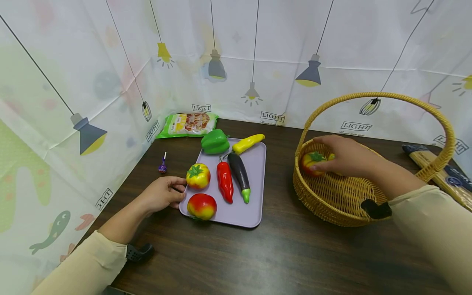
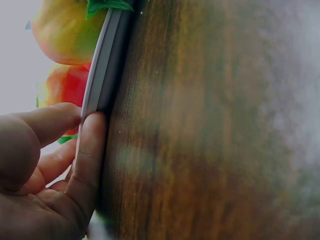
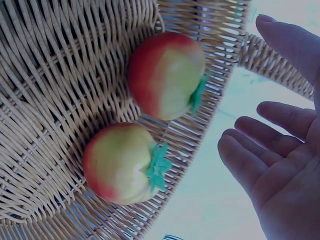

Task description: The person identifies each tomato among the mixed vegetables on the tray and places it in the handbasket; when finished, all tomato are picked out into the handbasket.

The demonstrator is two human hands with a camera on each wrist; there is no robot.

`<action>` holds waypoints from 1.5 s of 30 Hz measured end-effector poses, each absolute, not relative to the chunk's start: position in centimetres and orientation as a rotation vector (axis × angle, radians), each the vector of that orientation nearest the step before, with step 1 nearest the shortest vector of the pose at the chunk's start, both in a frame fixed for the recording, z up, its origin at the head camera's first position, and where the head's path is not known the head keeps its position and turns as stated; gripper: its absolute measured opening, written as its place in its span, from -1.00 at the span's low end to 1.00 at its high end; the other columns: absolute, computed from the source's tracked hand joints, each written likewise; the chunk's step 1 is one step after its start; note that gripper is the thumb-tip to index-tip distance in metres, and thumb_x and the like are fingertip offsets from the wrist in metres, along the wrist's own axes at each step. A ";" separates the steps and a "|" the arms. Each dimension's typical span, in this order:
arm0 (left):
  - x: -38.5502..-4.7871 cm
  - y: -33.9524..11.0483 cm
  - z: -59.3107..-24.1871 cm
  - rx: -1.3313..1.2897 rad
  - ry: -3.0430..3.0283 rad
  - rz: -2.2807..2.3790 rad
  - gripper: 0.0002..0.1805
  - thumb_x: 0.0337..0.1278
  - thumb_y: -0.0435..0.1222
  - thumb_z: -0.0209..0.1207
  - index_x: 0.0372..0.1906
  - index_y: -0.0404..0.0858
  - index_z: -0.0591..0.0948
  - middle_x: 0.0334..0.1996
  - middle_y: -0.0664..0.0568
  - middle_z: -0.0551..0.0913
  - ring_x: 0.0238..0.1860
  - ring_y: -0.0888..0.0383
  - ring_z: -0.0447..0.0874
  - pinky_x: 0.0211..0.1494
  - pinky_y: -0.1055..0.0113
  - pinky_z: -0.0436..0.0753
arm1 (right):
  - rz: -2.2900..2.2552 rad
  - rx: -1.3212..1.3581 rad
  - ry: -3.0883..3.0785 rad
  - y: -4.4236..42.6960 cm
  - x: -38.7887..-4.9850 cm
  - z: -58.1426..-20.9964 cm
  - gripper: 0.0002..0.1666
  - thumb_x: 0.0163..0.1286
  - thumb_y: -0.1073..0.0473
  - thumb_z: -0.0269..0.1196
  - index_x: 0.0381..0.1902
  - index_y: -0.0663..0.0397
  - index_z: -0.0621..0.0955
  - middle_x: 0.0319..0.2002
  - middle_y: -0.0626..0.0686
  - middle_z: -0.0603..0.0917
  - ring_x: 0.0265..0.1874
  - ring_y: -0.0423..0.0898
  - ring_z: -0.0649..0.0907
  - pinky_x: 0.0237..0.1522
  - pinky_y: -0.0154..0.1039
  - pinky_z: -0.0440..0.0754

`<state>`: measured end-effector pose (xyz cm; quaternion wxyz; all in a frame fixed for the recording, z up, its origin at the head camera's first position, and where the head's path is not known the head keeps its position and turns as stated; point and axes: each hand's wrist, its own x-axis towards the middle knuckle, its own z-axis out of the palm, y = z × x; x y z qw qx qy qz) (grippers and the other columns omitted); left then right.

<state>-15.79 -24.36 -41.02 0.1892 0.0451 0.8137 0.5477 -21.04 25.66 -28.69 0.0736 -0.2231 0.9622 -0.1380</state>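
Note:
My left hand (image 1: 166, 192) is at the left edge of a lilac tray (image 1: 236, 215), its thumb and fingers pinching the rim (image 2: 97, 75). On the tray lie two red-and-yellow tomatoes, one upper (image 1: 198, 176) and one lower (image 1: 202, 206), a red pepper (image 1: 225, 180), an eggplant (image 1: 239, 174), a green bell pepper (image 1: 215, 142) and a yellow pepper (image 1: 249, 143). Over the wicker basket (image 1: 324, 207) is my right hand (image 1: 344, 153), fingers spread and holding nothing. Inside, the right wrist view shows one tomato (image 3: 167, 75) beside another (image 3: 122, 162), apart from the fingers.
A tall handle (image 1: 380, 95) arches over the basket. Behind the tray lies a green food packet (image 1: 189, 125); a purple lollipop (image 1: 162, 166) lies to its left. A long packet (image 1: 427, 157) is right of the basket. Printed cloth (image 1: 236, 82) lines the table's back and left.

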 end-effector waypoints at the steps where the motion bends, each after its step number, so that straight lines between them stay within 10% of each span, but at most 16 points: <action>1: -15.8 -24.4 -41.0 0.126 2.288 1.539 -0.42 0.28 -0.47 0.28 0.36 -0.50 0.42 -0.02 -0.24 0.54 -0.24 0.03 0.65 -0.20 0.18 0.77 | -0.416 -0.675 2.888 25.7 -20.9 -28.5 0.02 0.28 -0.28 0.41 0.47 0.21 0.36 0.37 0.33 0.41 0.31 0.31 0.42 0.28 0.35 0.36; 45: -15.8 -24.4 -41.0 0.126 2.285 1.544 -0.43 0.28 -0.47 0.28 0.35 -0.49 0.43 -0.03 -0.24 0.54 -0.24 0.03 0.64 -0.19 0.17 0.77 | -0.463 -0.817 2.798 22.7 -16.9 -26.8 0.06 0.22 -0.39 0.40 0.53 -0.07 0.32 0.37 0.15 0.43 0.10 0.11 0.52 0.12 0.12 0.56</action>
